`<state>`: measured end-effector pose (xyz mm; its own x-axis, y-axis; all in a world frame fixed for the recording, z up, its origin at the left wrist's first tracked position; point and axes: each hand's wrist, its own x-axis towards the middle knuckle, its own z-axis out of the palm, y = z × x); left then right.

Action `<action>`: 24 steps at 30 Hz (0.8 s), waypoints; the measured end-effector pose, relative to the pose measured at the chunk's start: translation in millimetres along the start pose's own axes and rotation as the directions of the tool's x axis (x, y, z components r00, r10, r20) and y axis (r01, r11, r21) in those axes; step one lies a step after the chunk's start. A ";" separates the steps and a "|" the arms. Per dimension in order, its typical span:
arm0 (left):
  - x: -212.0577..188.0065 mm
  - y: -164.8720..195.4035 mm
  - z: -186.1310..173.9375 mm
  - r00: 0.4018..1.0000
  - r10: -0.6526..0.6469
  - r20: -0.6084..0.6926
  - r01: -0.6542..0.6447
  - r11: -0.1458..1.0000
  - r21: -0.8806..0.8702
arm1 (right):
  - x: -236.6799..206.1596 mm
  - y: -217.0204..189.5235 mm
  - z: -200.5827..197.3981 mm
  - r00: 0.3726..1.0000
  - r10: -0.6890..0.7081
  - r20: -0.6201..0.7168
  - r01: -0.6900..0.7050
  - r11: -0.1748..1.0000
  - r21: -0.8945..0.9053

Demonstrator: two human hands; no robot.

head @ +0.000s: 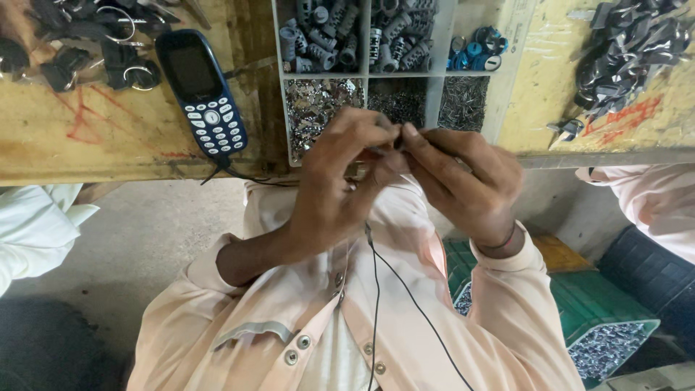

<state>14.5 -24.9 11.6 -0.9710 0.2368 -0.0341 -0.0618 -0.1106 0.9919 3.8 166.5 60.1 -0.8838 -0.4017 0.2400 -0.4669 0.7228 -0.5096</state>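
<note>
My left hand (337, 181) and my right hand (463, 181) meet fingertip to fingertip just above the bench's front edge. Between them they pinch a small dark metal piece (389, 145), mostly hidden by the fingers. Right behind the hands lies a white compartment tray (367, 76) holding grey ribbed cylinders (322, 36), shiny metal bits (315, 101), thin dark pins (463, 101) and blue rings (478, 52).
A blue keypad phone (203, 90) lies on the worn wooden bench (108, 145). Black parts with key rings (94, 43) sit at far left, a heap of metal clips (626, 51) at far right. A green crate (601, 318) stands below right. Other people's sleeves (36, 224) flank me.
</note>
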 end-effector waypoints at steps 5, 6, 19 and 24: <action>3.2 -3.5 8.4 0.999 -0.019 -0.031 0.014 0.988 -0.155 | 21.7 1.0 -23.2 0.946 0.223 0.237 -0.314 0.814 0.488; 3.3 -4.8 4.1 0.999 0.022 -0.033 -0.024 0.997 -0.067 | 27.7 10.4 -32.1 0.951 0.228 0.207 -0.290 0.892 0.348; 22.0 -14.2 -0.9 0.909 0.349 0.226 -0.395 0.896 0.204 | 14.7 94.5 -38.9 0.887 0.396 0.237 -0.443 0.588 0.676; 32.6 -15.3 3.9 0.774 0.493 0.397 -0.625 0.694 0.358 | -24.0 60.2 -32.3 0.761 0.416 0.499 -0.596 0.143 0.790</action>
<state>-15.4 -11.7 -4.2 -0.6905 0.5123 0.5106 0.6466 0.1207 0.7532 -4.1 237.9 50.3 -0.8507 -0.2853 -0.4414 0.4848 -0.1016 -0.8687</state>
